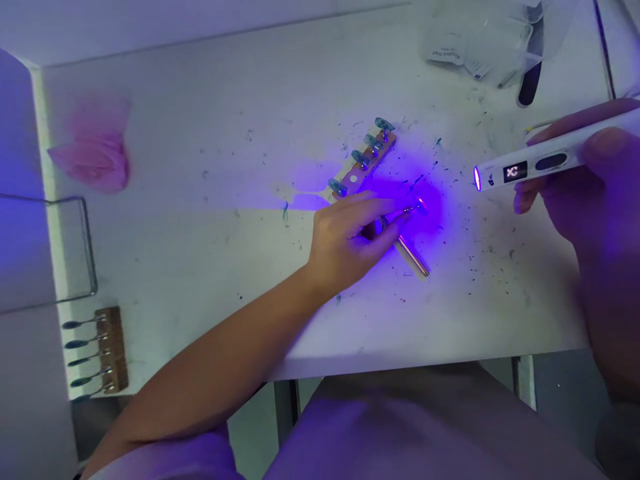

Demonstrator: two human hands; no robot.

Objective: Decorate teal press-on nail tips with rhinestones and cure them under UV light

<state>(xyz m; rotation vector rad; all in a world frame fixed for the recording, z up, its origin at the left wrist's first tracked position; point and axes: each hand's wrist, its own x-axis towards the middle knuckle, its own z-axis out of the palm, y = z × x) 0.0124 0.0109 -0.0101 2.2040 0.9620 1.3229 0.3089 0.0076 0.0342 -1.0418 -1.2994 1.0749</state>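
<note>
My right hand (590, 167) is closed round a white handheld UV lamp (545, 160) with a small lit display. The lamp points left, and its glowing end throws violet light over the table. My left hand (353, 233) is pinched shut on a small shiny metal stem (410, 209) with a bright spot at its tip, in the middle of that light. The exact shape of this tip is lost in the glare. Under the left fingers lies a slim metallic rod (414, 257), partly hidden. Just beyond the hand stands a display strip (357, 175) bearing several blue-green nail tips (360, 158).
A second block (113, 350) with several dark nail tips sits at the left front corner. A pink flower-like thing (95, 160) and a bent metal wire frame (90, 247) lie left. Alcohol pad packets (450, 50) and a dark nail file (531, 80) are back right. Dark flecks dot the tabletop.
</note>
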